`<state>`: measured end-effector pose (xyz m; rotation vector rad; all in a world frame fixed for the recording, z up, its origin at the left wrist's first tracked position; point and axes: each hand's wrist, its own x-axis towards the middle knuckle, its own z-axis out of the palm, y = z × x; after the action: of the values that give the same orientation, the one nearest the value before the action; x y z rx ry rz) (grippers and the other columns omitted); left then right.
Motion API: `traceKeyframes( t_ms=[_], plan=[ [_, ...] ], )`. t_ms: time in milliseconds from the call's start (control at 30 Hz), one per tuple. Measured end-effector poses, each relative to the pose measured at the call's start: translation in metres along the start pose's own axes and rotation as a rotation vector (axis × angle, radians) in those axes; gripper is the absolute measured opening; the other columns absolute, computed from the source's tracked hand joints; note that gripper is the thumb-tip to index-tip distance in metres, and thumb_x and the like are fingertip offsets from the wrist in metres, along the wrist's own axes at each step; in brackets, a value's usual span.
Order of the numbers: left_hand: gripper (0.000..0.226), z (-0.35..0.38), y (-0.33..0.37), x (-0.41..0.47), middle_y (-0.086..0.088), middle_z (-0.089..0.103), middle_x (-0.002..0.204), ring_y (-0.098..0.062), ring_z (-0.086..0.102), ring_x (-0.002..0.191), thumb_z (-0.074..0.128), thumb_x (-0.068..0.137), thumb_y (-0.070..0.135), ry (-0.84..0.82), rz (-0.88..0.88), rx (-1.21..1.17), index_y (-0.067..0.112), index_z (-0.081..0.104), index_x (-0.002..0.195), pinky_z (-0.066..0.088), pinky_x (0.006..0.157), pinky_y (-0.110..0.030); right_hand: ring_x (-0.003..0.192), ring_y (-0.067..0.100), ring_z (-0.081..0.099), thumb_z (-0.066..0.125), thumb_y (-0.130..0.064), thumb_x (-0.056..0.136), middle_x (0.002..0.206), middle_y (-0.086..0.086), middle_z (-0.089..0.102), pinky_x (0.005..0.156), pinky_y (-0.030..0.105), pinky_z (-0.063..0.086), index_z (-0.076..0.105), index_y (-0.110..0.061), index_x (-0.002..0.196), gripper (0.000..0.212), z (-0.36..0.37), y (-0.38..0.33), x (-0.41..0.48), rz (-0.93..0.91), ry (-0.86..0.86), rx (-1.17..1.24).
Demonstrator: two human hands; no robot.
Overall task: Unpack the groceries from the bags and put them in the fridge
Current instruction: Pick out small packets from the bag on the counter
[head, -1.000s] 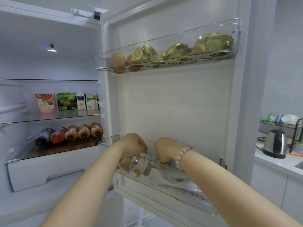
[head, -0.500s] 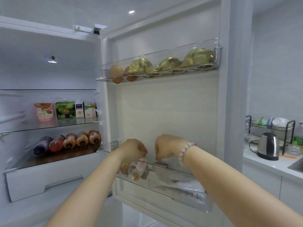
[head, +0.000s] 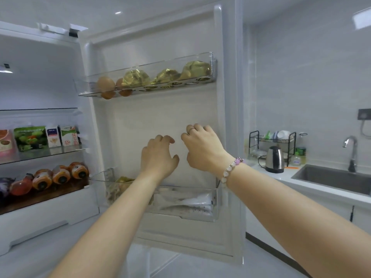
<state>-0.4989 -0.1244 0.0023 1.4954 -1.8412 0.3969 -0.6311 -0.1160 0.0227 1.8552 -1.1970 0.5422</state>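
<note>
We've got both hands up in front of the white inner panel of the open fridge door (head: 160, 117), w/ nothing in either. Our left hand (head: 158, 157) hangs w/ fingers loosely curled and a bit spread, grip wide and empty. Our right hand (head: 202, 151), the one w/ the pink and white bead bracelet (head: 230, 167) at the wrist, is just beside it, fingers bent, grip also empty.

The groceries sit below the hands in the clear plastic lower door bin (head: 215, 203): a pale see-through packet of what looks like fish (head: 186, 205) lies along the bin's right part, prob. because it's long and flat and fits the bin's length. A yellowish-green pack (head: 122, 182) stands at the left end, partly hidden by our left forearm, so we can't tell what it is.

Higher up, the clear egg rack bin (head: 212, 63) holds brown eggs (head: 105, 83) at its left and gold foil-wrapped lumps (head: 136, 78) to their right, each seated in a hole so they don't roll when the door swings. In the main compartment, orange-capped drink bottles (head: 60, 175) lie side by side on a shelf, caps outward, and small cartons and pouches (head: 53, 136) stand upright on the glass shelf above.

We judge this item is stowed; next, prob. back to the bags, which aren't in view.
</note>
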Motion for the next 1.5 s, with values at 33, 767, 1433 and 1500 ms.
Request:
traceKeyframes(
  t_ms=[33,767,1433,1500],
  plan=[
    [0.047,0.001,0.008,-0.002,-0.002,0.046,0.132,-0.022,0.043,0.119,0.059,0.086,0.029,0.036,0.017,-0.021,0.019,0.046,0.13,0.036,0.092,-0.032,0.075,0.022,0.059,0.076,-0.019,0.047,0.085,0.006,0.063,0.063,0.027,0.041,0.065,-0.012,0.076,0.032,-0.004,0.004,-0.006,0.01,0.065,-0.014],
    [0.055,0.091,0.378,-0.063,-0.006,0.063,0.089,-0.029,0.062,0.075,0.084,0.052,0.021,0.164,0.835,-0.385,0.008,0.063,0.101,0.051,0.066,-0.034,0.077,0.029,0.06,0.075,-0.015,0.052,0.082,0.011,0.063,0.07,0.031,0.048,0.065,-0.008,0.08,0.03,-0.09,0.289,-0.307,0.628,-0.216,-0.372],
    [0.043,0.149,0.711,-0.231,0.001,0.058,0.104,-0.021,0.058,0.093,0.074,0.071,0.032,-0.141,1.263,-0.816,0.016,0.061,0.109,0.047,0.077,-0.03,0.1,0.026,0.054,0.063,-0.018,0.078,0.11,0.009,0.056,0.083,0.032,0.044,0.056,-0.009,0.106,0.03,-0.242,0.416,-0.595,1.145,-0.637,-0.699],
    [0.043,0.152,0.729,-0.235,0.0,0.057,0.108,-0.022,0.056,0.098,0.071,0.075,0.031,-0.156,1.283,-0.856,0.016,0.06,0.113,0.047,0.08,-0.031,0.109,0.024,0.048,0.053,-0.021,0.086,0.118,0.007,0.052,0.09,0.032,0.04,0.051,-0.011,0.115,0.03,-0.243,0.42,-0.611,1.152,-0.651,-0.69]
  ],
)
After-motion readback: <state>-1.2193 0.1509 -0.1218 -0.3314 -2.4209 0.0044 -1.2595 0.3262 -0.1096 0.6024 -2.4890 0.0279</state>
